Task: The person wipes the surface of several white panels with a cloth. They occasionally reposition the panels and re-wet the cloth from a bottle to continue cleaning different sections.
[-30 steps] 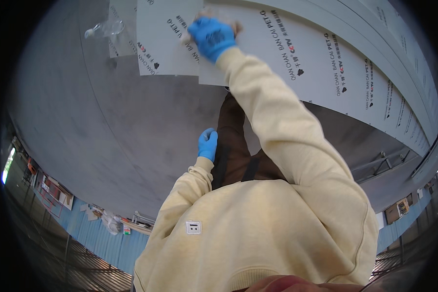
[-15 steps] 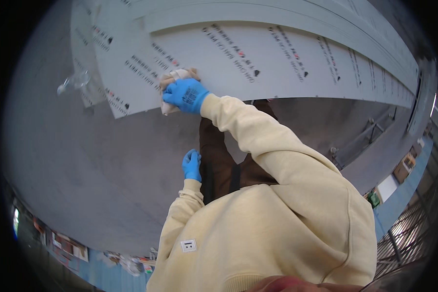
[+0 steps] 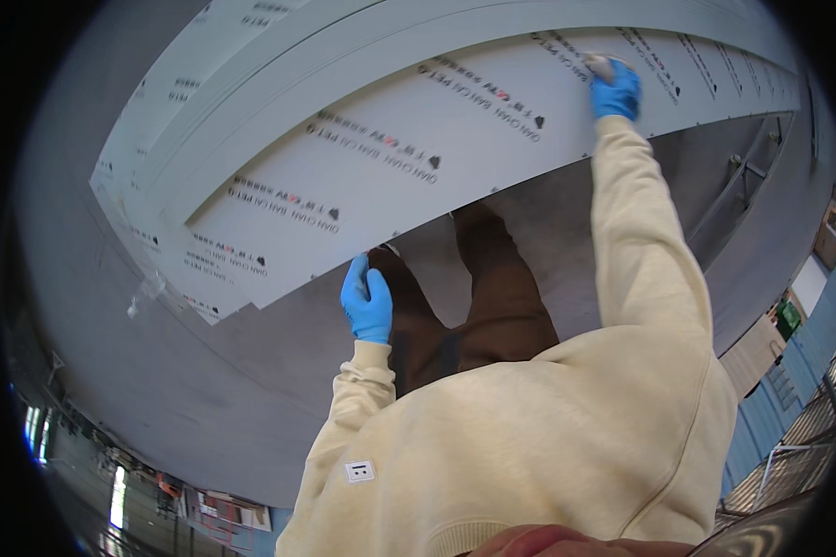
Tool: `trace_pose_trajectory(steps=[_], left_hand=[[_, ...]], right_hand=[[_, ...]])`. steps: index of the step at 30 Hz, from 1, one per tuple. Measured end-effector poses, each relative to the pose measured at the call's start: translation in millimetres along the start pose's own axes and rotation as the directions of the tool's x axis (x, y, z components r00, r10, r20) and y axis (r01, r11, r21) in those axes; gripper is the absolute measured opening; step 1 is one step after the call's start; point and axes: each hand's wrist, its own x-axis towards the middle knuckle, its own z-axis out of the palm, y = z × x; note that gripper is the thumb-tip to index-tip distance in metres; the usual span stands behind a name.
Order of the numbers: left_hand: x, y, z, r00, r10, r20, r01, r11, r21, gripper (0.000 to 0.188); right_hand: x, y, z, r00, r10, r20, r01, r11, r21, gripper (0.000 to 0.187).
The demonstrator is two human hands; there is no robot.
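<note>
My right hand, in a blue glove, reaches far out to the right and is closed on a pale cloth. The cloth lies against a long white panel covered in film with rows of dark and red print. My left hand, gloved in blue too, hangs near the panel's front edge beside my leg. Its fingers point up and the thumb stands apart; I see nothing held in it.
Stacked pale panels lie behind the printed strip. A crumpled piece of clear plastic is by the panel's left end. On the right a metal frame shows below the panel edge. Boards and shelving line the grey floor's far rim.
My right hand has swept the cloth from the panel's left part far to the right. My left hand has risen slightly and its thumb has spread. The whole view has turned.
</note>
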Motion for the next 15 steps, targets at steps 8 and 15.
trace_pose_trajectory(steps=[8,15], left_hand=[[107.2,92.9,167.3,0.982,0.153,-0.111,-0.043,0.754,0.656,0.094],[139.5,92.7,165.2,0.986,-0.162,-0.051,0.111,0.389,0.914,0.118]], right_hand=[[-29.6,27.5,-47.3,0.925,-0.299,-0.235,0.317,0.948,0.041,0.013],[-111.3,-119.7,31.7,0.624,-0.727,0.287,0.592,0.679,0.434,0.014]])
